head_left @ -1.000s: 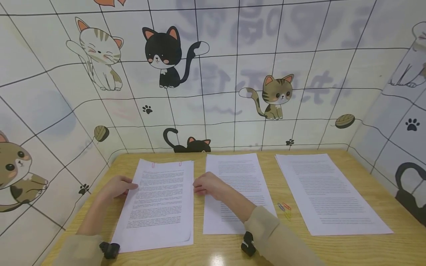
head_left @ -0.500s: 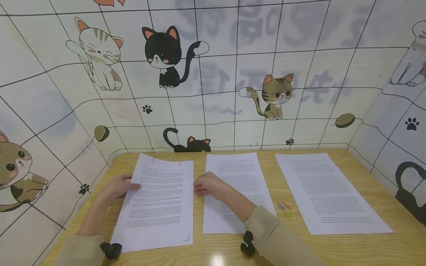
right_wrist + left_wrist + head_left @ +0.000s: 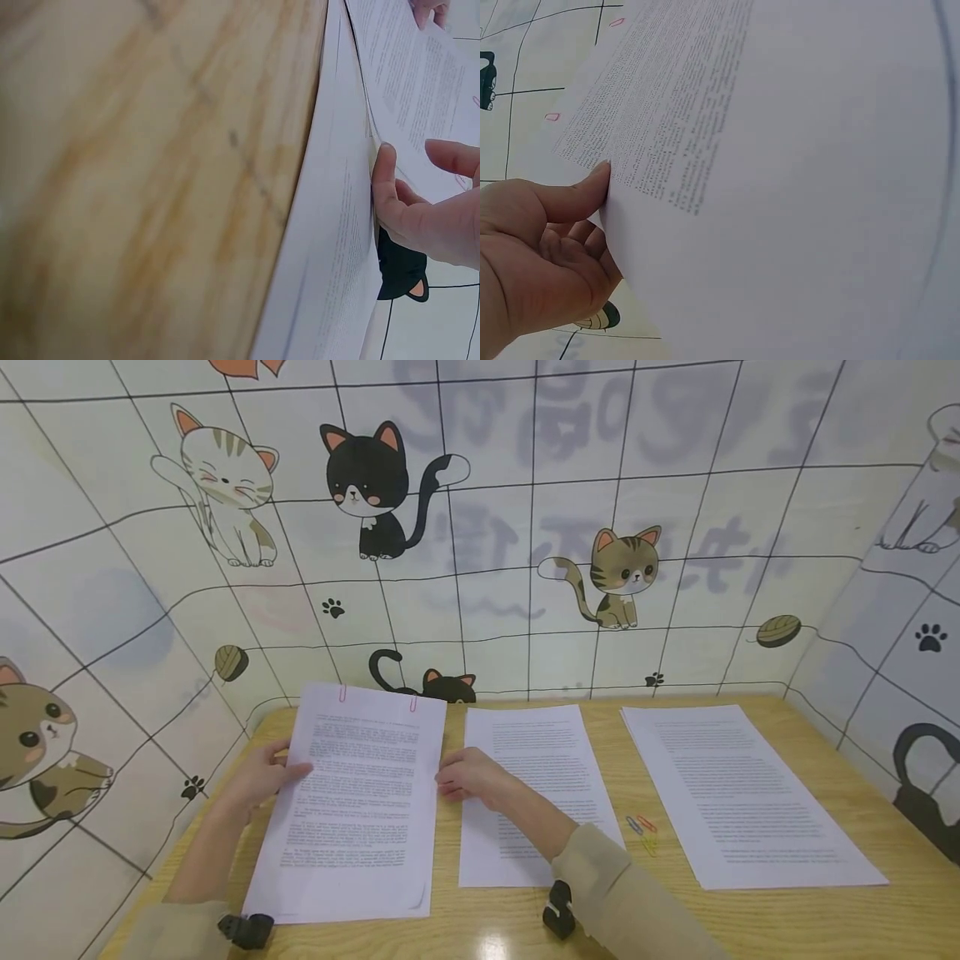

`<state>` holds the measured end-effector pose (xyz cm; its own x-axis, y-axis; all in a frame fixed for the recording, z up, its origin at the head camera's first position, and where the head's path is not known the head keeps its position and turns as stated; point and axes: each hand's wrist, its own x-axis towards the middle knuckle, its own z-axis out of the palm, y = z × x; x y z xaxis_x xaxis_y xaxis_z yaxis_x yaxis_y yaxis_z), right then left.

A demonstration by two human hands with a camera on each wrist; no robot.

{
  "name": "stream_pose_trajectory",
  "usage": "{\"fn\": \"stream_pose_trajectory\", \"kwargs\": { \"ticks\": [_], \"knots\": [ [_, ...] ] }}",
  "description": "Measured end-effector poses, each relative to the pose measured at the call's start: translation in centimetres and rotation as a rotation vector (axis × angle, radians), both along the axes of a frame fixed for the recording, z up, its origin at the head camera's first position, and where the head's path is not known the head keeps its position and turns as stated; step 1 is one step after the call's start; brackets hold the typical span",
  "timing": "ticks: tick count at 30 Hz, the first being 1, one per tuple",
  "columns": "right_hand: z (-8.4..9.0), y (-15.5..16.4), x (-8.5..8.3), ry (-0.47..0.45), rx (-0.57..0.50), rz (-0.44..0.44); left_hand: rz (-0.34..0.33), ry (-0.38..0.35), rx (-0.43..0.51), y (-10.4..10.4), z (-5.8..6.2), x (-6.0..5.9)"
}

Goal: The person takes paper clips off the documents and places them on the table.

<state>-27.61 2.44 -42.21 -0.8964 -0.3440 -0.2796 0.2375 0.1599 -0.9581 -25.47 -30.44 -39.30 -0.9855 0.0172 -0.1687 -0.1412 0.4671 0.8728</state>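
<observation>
Head view takes in one wall printed with cartoon cats, one wood-grain desk and three stacks of printed sheets: the clipped stack at left, the middle stack and the right stack. Two hands flank the clipped stack, which tilts far end up; two red paper clips grip its top edge. Loose paper clips, blue, red and yellow, overlap too much to count. Left wrist view adds the left hand pinching the sheets' left edge, thumb in front. Right wrist view shows the right hand with thumb and index spread apart beside the right edge; contact is unclear. Bare desk shows narrowly between clipped and middle stacks, wider between middle and right.
</observation>
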Motion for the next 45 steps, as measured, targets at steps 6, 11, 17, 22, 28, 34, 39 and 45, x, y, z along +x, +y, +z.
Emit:
{"fn": "stream_pose_trajectory", "kwargs": {
  "ticks": [6,11,17,22,28,34,39,45],
  "knots": [
    [0.1,0.2,0.0,0.008,-0.017,-0.015,0.002,0.018,0.064,-0.1,0.4,0.3],
    [0.3,0.0,0.0,0.024,-0.048,-0.034,-0.016,0.032,0.111,-0.1,0.5,0.4],
    [0.5,-0.3,0.3,0.129,0.019,-0.007,-0.064,0.041,0.14,-0.3,0.5,0.5],
    [0.9,-0.4,0.6,0.235,0.105,0.011,-0.077,0.051,0.107,-0.3,0.4,0.4],
    [1.4,0.0,1.0,0.305,0.149,0.007,-0.082,0.047,0.078,0.0,0.9,0.7],
    [1.8,0.7,1.4,0.388,0.152,0.011,-0.087,0.04,0.076,0.5,1.2,1.0],
    [2.4,1.5,1.9,0.441,0.134,0.031,-0.099,0.05,0.084,0.5,1.3,1.1],
    [3.4,2.7,2.3,0.512,0.138,0.035,-0.131,0.061,0.152,0.6,1.2,1.2]
  ]
}}
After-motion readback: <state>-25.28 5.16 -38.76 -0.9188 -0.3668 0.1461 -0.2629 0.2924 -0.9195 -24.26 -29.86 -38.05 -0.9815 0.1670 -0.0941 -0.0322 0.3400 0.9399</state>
